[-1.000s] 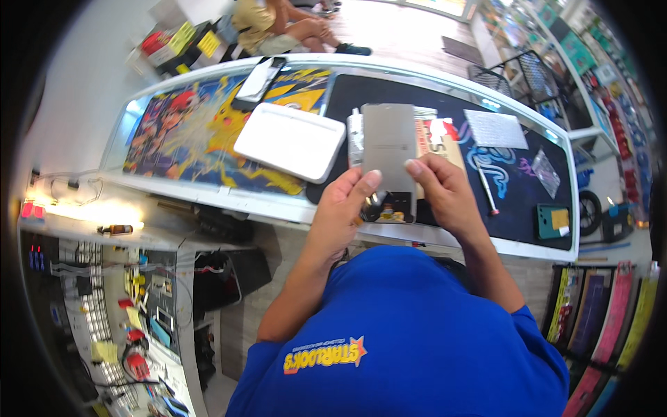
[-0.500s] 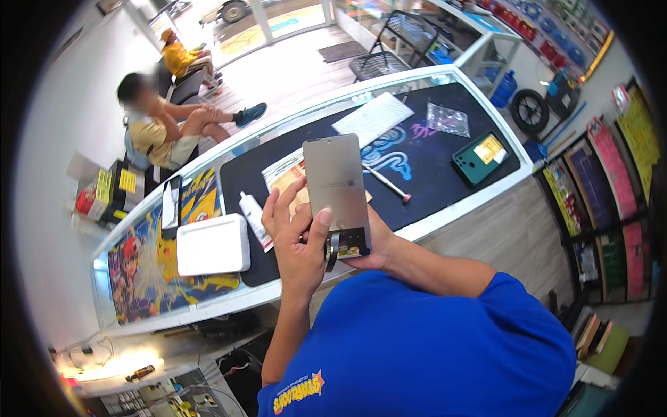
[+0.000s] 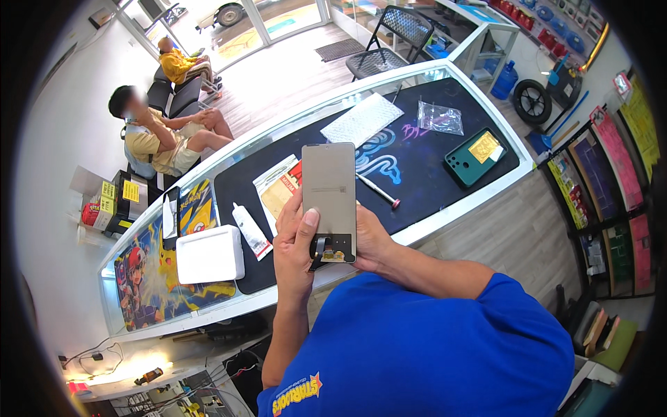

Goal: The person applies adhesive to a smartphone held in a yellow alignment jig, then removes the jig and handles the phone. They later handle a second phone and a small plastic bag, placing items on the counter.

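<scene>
A grey phone (image 3: 328, 181), with a dark band at its lower end, is held upright in the picture over the counter. My left hand (image 3: 295, 247) grips its left side, thumb on the near face, beside a dark ring-like part. My right hand (image 3: 372, 243) holds the right side, fingers partly hidden behind it. Around it lie a white tube (image 3: 251, 229), a white plastic tray (image 3: 208, 254), a flat tan package (image 3: 276, 194), a slim tool (image 3: 381, 194) with a red end, bubble wrap (image 3: 361, 119) and a green phone or case (image 3: 472, 158).
A glass-topped counter (image 3: 469, 194) carries mats. Two seated people (image 3: 167, 139) (image 3: 184, 68) are beyond it at left. A black folding chair (image 3: 379, 59) stands behind it. Display racks (image 3: 611, 160), a wheel (image 3: 532, 108) and a water jug (image 3: 505, 81) are at right; a cluttered desk (image 3: 149, 393) is lower left.
My view has turned and tilted up, showing both seated people. My hands have shifted their grip, the right one moving behind the phone's right side. The nearer person has changed leg and arm posture.
</scene>
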Motion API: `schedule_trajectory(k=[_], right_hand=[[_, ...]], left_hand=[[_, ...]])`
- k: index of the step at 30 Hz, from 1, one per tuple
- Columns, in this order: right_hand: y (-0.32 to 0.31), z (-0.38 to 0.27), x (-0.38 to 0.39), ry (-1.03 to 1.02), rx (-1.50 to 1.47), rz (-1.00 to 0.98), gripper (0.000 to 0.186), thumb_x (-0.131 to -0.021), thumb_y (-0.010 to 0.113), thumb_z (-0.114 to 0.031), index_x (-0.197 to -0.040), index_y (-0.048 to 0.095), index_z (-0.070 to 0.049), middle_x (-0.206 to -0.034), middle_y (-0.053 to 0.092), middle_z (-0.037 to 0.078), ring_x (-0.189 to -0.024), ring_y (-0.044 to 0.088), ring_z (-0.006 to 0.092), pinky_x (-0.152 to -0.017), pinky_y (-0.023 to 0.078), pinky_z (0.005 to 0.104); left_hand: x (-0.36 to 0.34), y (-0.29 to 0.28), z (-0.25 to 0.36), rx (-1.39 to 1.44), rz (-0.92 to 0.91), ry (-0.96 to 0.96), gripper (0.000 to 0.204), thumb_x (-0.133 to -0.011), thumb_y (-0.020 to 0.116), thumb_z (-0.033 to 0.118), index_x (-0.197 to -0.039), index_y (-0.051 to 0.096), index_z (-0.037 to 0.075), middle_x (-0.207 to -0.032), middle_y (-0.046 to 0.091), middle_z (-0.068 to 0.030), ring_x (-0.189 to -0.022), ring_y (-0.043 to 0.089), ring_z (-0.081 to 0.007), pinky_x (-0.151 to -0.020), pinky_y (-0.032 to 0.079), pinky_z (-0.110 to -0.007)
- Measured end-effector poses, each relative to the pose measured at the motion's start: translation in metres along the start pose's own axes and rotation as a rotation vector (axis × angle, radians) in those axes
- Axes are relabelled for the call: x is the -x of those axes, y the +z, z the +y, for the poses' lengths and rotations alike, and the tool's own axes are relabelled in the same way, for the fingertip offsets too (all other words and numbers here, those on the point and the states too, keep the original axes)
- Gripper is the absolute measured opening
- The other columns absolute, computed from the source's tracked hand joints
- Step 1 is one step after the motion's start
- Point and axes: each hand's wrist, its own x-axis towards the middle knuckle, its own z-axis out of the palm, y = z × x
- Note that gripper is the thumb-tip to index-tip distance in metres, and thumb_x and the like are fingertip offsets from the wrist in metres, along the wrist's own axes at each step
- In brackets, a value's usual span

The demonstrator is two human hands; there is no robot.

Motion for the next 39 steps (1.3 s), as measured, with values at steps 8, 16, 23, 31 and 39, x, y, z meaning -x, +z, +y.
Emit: schedule_trajectory(k=[8,16,23,31,39], right_hand=[[-0.001,-0.006,-0.007,-0.082,0.342,-0.026,0.036,-0.101,0.064,-0.022,-0.127,0.059,0.002,-0.115,0.069,0.012,-0.099,0.071,0.0195,-0.086,0.061,0.0333],[0.012,-0.007,-0.007,0.004,0.229,0.016,0.032,-0.103,0.055,-0.02,-0.126,0.058,0.002,-0.115,0.068,0.011,-0.104,0.069,0.019,-0.089,0.058,0.0343],[0.038,0.014,-0.019,0.169,0.302,-0.052,0.032,-0.105,0.044,-0.03,-0.099,0.06,-0.004,-0.084,0.061,0.003,-0.067,0.051,0.0111,-0.058,0.041,0.0258],[0.066,0.039,-0.036,0.056,0.965,-0.148,0.02,-0.101,0.064,-0.025,-0.108,0.067,-0.007,-0.076,0.053,-0.009,-0.058,0.033,0.0002,-0.054,0.025,0.0188],[0.13,0.049,-0.137,-0.136,2.081,-0.455,0.041,-0.097,0.06,-0.034,-0.099,0.072,0.004,-0.08,0.068,0.017,-0.078,0.067,0.0262,-0.076,0.053,0.037]], left_hand=[[0.003,0.005,-0.002,0.27,0.041,0.037,0.037,-0.103,0.058,0.025,-0.127,0.068,-0.001,-0.161,0.036,-0.0174,-0.151,0.029,-0.0272,-0.123,0.021,-0.041],[0.013,-0.001,-0.005,0.518,0.108,0.03,0.038,-0.102,0.062,0.027,-0.131,0.067,0.002,-0.151,0.049,-0.0124,-0.136,0.046,-0.0193,-0.115,0.031,-0.033],[0.03,-0.03,0.015,0.746,0.262,0.053,0.037,-0.106,0.054,0.036,-0.121,0.062,0.004,-0.108,0.069,-0.0069,-0.097,0.069,-0.0136,-0.084,0.058,-0.03],[0.05,-0.067,0.01,0.735,0.478,0.164,0.049,-0.106,0.052,0.041,-0.137,0.055,0.004,-0.132,0.06,-0.0082,-0.119,0.057,-0.0155,-0.103,0.045,-0.035],[0.071,-0.238,-0.022,-0.704,0.864,0.243,0.047,-0.1,0.062,0.033,-0.137,0.057,0.004,-0.134,0.057,-0.0198,-0.129,0.048,-0.0351,-0.116,0.028,-0.046]])
